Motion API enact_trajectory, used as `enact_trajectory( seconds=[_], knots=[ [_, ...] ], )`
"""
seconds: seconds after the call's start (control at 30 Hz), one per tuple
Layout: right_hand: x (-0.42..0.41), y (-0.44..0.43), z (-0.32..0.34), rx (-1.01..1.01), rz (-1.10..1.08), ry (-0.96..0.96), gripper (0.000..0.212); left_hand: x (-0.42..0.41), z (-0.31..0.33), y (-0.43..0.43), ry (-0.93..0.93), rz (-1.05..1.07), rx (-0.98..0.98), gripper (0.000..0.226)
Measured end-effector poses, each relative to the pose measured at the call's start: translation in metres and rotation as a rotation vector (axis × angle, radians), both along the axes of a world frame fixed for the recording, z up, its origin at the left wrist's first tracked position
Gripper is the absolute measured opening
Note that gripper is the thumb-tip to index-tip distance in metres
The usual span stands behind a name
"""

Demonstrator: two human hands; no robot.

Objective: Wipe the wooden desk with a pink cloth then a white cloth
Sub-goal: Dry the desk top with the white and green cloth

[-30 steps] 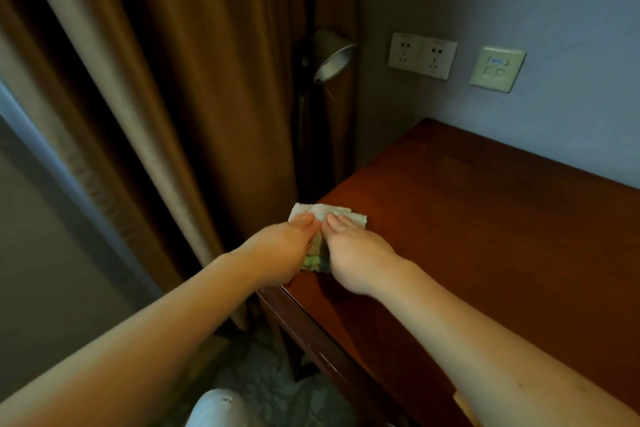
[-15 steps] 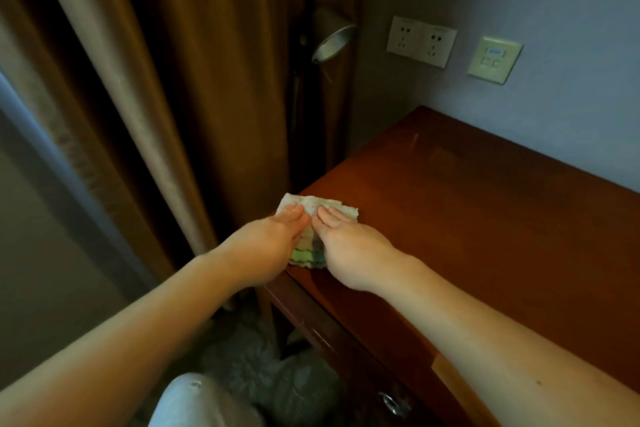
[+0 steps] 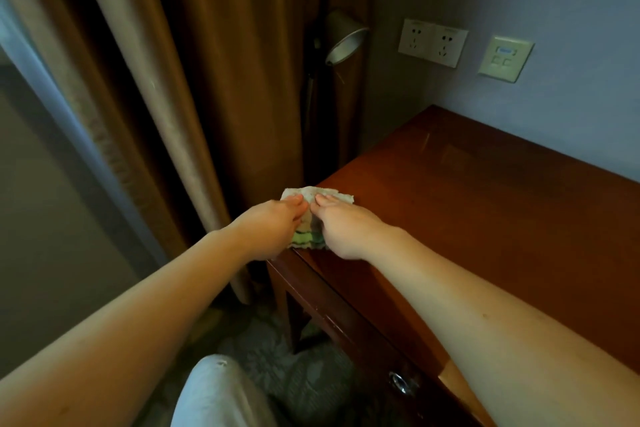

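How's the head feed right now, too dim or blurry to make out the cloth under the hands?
Head view: dim, warm light, no harsh glare, only a faint sheen on the wooden desk; the cloth under the left hand and right hand is sharp enough to read; wide-angle distortion bows the curtain.

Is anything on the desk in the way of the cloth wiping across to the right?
Nothing visible does. The left hand and right hand press the white cloth at the near left corner of the desk; the visible wood beyond is bare. The lamp stands off it.
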State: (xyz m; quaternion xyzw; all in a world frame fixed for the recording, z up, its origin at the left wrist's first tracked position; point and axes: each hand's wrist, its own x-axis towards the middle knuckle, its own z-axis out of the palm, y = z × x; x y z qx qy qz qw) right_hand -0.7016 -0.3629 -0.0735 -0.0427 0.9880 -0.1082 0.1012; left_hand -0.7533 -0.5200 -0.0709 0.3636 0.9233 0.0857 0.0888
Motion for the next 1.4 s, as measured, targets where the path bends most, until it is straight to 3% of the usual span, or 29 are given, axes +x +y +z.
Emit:
enact_trajectory(
  seconds=[0.23,0.4,0.83,1.4],
  knots=[
    [-0.001,0.009,-0.012,-0.086,0.126,0.009,0.062,0.021,-0.011,-0.010,0.084,0.078,-0.063,0.051],
    [0.002,0.024,-0.011,-0.118,0.192,0.040,0.051,0.051,-0.007,0.001,0.248,0.058,-0.354,0.066],
    [0.019,0.043,-0.012,-0.186,0.240,0.048,0.048,0.098,0.000,0.037,0.274,0.202,-0.414,0.060],
    [0.041,0.058,-0.003,-0.218,0.230,0.067,0.043,0.129,0.005,0.056,0.328,0.154,-0.392,0.041]
  ],
)
